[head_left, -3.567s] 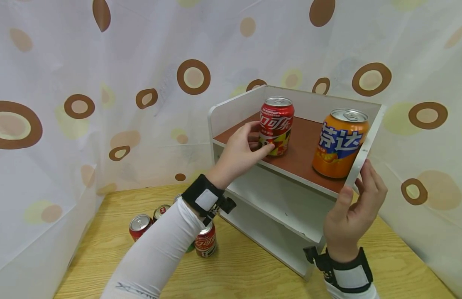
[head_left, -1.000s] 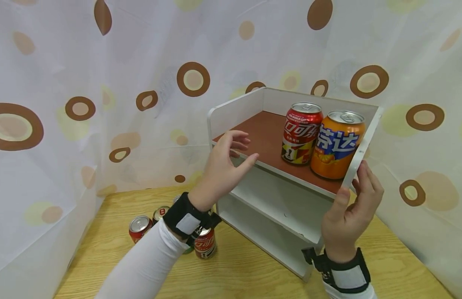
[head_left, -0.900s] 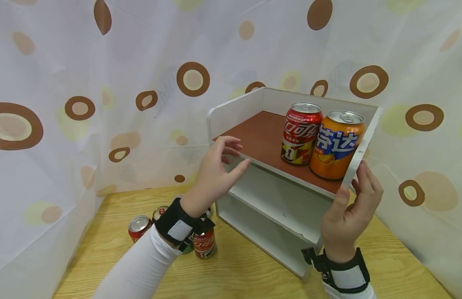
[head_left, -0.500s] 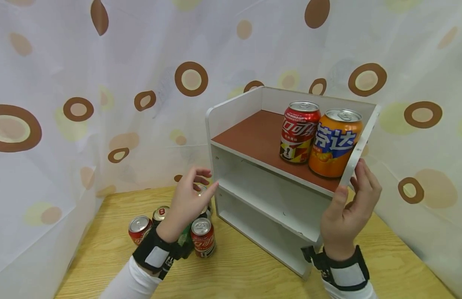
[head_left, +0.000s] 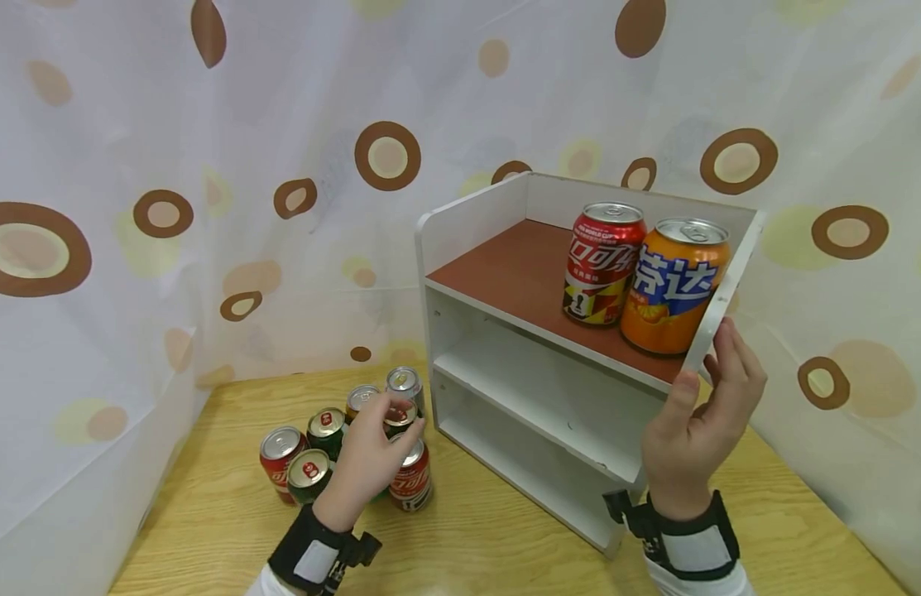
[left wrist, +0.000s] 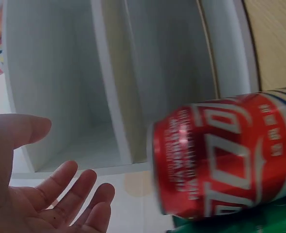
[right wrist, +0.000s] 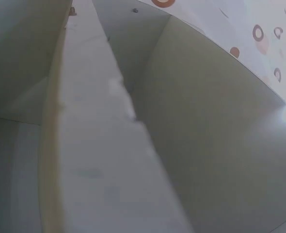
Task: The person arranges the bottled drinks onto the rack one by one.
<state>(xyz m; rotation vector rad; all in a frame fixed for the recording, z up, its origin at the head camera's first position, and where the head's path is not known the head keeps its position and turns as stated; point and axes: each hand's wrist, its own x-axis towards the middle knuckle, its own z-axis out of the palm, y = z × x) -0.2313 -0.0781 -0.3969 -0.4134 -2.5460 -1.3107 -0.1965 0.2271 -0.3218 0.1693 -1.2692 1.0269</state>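
Observation:
My left hand [head_left: 366, 455] hovers over a cluster of soda cans on the table, fingers loosely bent and thumb apart, holding nothing. Close beside it stands a red cola can [head_left: 413, 482], large in the left wrist view with a strip of green can [left wrist: 264, 221] below it. My right hand [head_left: 694, 434] holds the right side panel of a white shelf unit [head_left: 530, 372], thumb at the front edge and fingers on the outer face. On the brown top shelf, a red cola can [head_left: 602, 265] and an orange Fanta can [head_left: 672, 290] stand upright side by side.
Further cans in the cluster include a red can [head_left: 280, 451] at left, dark green cans [head_left: 309, 473] and a silver-topped can [head_left: 405, 381] at the back. The unit's two lower compartments face me. A patterned curtain [head_left: 318, 273] hangs behind the wooden table [head_left: 490, 538].
The red cola can on the top shelf slid right until beside the orange can. My left hand let it go and moved down left to the cans. The right hand stayed on the panel.

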